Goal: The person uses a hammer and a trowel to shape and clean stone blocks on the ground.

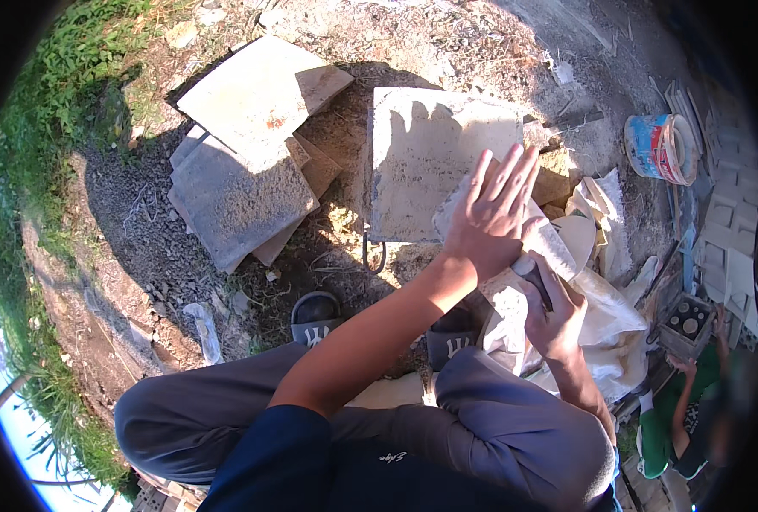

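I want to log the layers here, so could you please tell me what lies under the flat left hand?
The left hand lies spread on a pale slab tilted over white sacking. Beyond it sits a square concrete slab. The spot beneath the palm is hidden.

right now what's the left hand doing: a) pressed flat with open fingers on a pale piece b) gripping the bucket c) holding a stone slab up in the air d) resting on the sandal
a: the left hand lies flat, fingers spread, on the pale piece, while the right hand grips a dark handle below it.
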A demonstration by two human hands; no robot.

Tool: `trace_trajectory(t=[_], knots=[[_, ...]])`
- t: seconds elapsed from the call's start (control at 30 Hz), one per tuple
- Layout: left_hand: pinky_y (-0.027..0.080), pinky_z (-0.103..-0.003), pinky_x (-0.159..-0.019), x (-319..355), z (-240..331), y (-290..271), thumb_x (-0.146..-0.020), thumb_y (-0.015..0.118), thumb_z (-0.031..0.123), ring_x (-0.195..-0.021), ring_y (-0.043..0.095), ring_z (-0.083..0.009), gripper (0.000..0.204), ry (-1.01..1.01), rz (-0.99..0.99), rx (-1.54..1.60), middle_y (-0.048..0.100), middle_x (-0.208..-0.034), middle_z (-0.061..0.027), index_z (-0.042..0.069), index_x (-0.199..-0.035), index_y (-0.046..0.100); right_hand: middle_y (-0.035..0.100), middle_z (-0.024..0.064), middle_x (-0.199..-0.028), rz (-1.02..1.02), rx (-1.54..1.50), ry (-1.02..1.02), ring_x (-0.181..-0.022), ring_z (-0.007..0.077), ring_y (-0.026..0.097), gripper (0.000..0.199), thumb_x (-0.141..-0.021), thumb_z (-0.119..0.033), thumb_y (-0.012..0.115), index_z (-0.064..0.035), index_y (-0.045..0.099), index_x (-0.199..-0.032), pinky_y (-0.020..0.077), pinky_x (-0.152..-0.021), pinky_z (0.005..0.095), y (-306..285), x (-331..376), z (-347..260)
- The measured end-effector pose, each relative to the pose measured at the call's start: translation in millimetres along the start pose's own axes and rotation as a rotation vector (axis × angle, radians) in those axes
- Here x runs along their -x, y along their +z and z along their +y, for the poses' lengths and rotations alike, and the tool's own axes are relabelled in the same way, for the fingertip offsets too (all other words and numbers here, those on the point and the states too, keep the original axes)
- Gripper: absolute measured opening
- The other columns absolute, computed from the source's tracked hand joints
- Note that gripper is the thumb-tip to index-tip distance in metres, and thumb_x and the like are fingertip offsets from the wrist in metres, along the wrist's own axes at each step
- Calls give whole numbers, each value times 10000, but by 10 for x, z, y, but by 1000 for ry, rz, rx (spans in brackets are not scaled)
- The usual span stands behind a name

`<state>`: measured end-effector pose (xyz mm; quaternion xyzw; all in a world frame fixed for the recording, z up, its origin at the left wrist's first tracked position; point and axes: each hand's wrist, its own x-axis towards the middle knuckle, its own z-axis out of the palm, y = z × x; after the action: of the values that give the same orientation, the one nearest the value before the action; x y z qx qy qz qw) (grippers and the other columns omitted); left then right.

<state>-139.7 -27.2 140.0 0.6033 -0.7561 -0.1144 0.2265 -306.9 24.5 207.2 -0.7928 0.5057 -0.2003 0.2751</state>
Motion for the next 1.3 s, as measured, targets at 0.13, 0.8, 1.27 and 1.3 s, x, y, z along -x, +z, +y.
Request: trace_trajectory(t=[0.13,0.8,1.27,1.3], knots=[[62,-542,-1287,176,-909,-340,-1051,408,406,-1591,145,-267,696,-161,3,-209,194,-1713,-123,24,-1616,266,713,137,-835,-162,119,-208,-652,295,707,452,-894,-141,739,-70,652,-1331,572,-596,375,472,-644,-287],[53,-527,-1287,-187,-993,-182,-1054,445,405,-1587,163,-242,683,-82,17,-79,218,-1710,-85,42,-1611,287,743,152,-890,-110,18,-80,-702,305,740,455,-887,-126,760,-86,666,-1330,583,-621,373,500,-856,-121],[31,-531,-1290,-584,-1175,-270,-1077,352,440,-1594,138,-250,684,-70,92,-220,200,-1718,-71,57,-1632,233,759,176,-937,-101,117,-98,-752,300,762,376,-935,-181,721,-91,686,-1299,602,-644,388,410,-1274,-168],[42,-540,-1288,-517,-1380,-302,-1073,386,389,-1589,164,-252,661,-93,91,-233,226,-1709,-84,52,-1626,252,758,173,-936,-114,125,-116,-752,310,759,380,-930,-192,728,-101,688,-1298,601,-640,389,487,-1337,-181]])
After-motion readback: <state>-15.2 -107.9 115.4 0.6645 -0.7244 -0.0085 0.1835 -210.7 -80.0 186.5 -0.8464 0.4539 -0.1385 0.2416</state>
